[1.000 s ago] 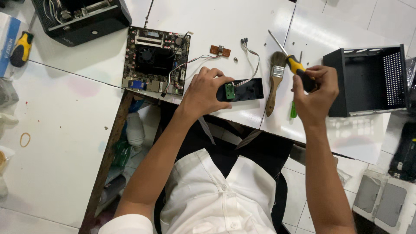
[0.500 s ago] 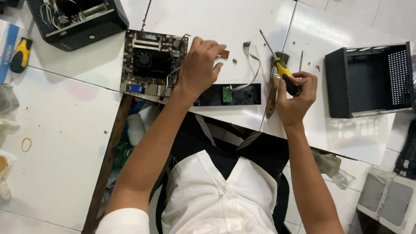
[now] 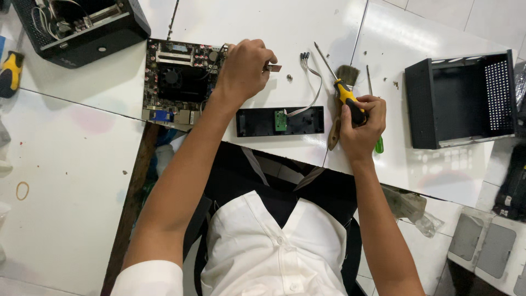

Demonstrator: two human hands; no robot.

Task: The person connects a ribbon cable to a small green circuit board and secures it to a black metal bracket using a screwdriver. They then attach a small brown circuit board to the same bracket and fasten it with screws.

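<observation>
I see the left hand (image 3: pixel 244 68) on the white tiled counter (image 3: pixel 290 22), fingers clenched on a small brown flat part (image 3: pixel 274 68) just beside the green-and-black square circuit board (image 3: pixel 183 82). The right hand (image 3: pixel 361 126) grasps the yellow-and-black-handled screwdriver (image 3: pixel 342 90), shaft tilted up and to the left. A long black plastic panel (image 3: pixel 279 121) with a small green board lies between both hands, grey wires leading from it. A wooden-handled brush (image 3: pixel 341 98) lies under the screwdriver. An open black metal case (image 3: pixel 463 98) stands further right.
</observation>
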